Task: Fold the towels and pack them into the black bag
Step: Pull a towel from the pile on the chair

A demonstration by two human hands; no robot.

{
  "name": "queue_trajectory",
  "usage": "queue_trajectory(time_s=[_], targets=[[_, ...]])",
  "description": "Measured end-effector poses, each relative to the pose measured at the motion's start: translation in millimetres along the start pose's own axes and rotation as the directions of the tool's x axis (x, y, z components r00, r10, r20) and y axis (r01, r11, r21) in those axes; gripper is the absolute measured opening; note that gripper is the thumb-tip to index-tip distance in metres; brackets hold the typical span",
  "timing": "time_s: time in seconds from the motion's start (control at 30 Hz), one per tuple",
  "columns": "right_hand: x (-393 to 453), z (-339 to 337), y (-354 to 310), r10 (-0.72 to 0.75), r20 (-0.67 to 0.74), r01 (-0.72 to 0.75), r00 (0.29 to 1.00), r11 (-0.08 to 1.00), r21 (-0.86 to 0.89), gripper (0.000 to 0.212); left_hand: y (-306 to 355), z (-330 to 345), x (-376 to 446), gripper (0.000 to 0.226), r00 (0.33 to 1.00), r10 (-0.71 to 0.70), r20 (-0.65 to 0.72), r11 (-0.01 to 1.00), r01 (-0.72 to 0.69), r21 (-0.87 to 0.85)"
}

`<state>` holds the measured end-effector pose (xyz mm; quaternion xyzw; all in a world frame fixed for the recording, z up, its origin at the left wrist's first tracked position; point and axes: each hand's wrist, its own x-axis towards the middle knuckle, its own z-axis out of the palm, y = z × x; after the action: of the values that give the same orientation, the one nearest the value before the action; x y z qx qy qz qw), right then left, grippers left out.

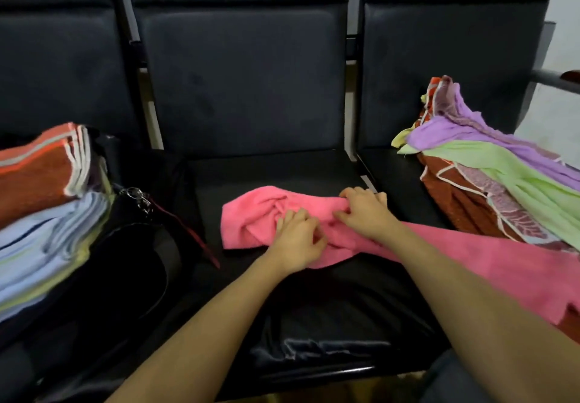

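A pink towel [251, 214] lies crumpled on the middle black seat [282, 167] and trails off to the lower right. My left hand [298, 239] rests on its bunched middle with fingers curled into the cloth. Just to the right, my right hand [364, 211] grips the towel's upper edge. The black bag [131, 264] sits open on the left seat, holding a stack of folded towels [44, 214] in orange, light blue and pale green.
A loose heap of unfolded towels [489, 164], purple, green and rust-red, covers the right seat. A key ring with a red strap [138, 197] hangs at the bag's edge. Dark seat backs [244, 73] rise behind. Black fabric [329, 318] lies at the seat's front.
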<state>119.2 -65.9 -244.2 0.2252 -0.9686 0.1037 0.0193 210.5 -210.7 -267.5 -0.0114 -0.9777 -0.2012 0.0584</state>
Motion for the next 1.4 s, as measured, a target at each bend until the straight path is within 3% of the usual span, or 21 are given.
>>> queue_trajectory(time_s=[0.13,0.2,0.3,0.37,0.5,0.6,0.73,0.8,0.87,0.97,1.03,1.1,1.23,1.4], targets=[[-2,4,1,-0.013,0.015,0.013,1.0,0.998,-0.055,0.04,9,7,-4,0.041,0.992,0.088,0.086,0.984,-0.1,0.144],[-3,5,0,-0.01,0.034,0.013,0.999,0.996,-0.086,0.037,8,10,-5,0.032,0.991,0.12,0.065,0.969,-0.131,0.211],[-2,3,-7,0.033,0.052,-0.027,0.998,0.995,-0.096,0.016,1,14,-8,0.019,0.99,0.135,0.033,0.96,-0.139,0.245],[-1,0,-13,0.03,0.017,-0.028,0.999,0.996,-0.085,0.012,-4,12,-12,0.012,0.977,0.186,-0.102,0.948,-0.151,0.282],[-3,-7,-21,0.043,-0.128,-0.03,0.991,0.994,0.105,0.015,-15,-7,-14,0.026,0.923,0.143,-0.357,0.957,-0.038,0.286],[-7,-16,-26,0.106,-0.207,-0.044,0.972,0.958,0.283,0.018,-23,-31,-14,0.016,0.895,0.022,-0.446,0.954,0.115,0.278],[-8,-24,-35,0.184,-0.274,-0.049,0.944,0.898,0.437,0.022,-41,-60,-19,0.025,0.83,-0.136,-0.541,0.956,0.253,0.148],[-6,-25,-42,0.229,-0.273,-0.035,0.934,0.822,0.569,0.024,-48,-74,-19,0.024,0.789,-0.183,-0.587,0.953,0.289,0.09],[-4,-28,-50,0.287,-0.259,-0.001,0.922,0.673,0.739,0.021,-49,-88,-16,0.025,0.75,-0.194,-0.632,0.959,0.281,0.039],[-6,-39,-59,0.395,-0.193,0.074,0.898,0.298,0.952,0.02,-47,-108,-9,0.027,0.724,-0.233,-0.65,0.967,0.241,-0.078],[-7,-48,-60,0.436,-0.172,0.151,0.883,0.083,0.985,0.02,-47,-121,-7,0.027,0.69,-0.26,-0.675,0.966,0.191,-0.177],[-9,-54,-60,0.431,-0.176,0.188,0.885,0.015,0.982,0.019,-43,-133,-7,0.029,0.663,-0.296,-0.688,0.952,0.143,-0.271],[-8,-53,-62,0.338,-0.206,0.211,0.919,0.022,0.977,0.038,-30,-140,-2,0.034,0.691,-0.347,-0.634,0.898,0.05,-0.438],[-9,-48,-60,0.212,-0.4,0.304,0.892,0.374,0.876,0.055,-15,-131,10,0.037,0.774,-0.237,-0.588,0.871,-0.098,-0.481]])
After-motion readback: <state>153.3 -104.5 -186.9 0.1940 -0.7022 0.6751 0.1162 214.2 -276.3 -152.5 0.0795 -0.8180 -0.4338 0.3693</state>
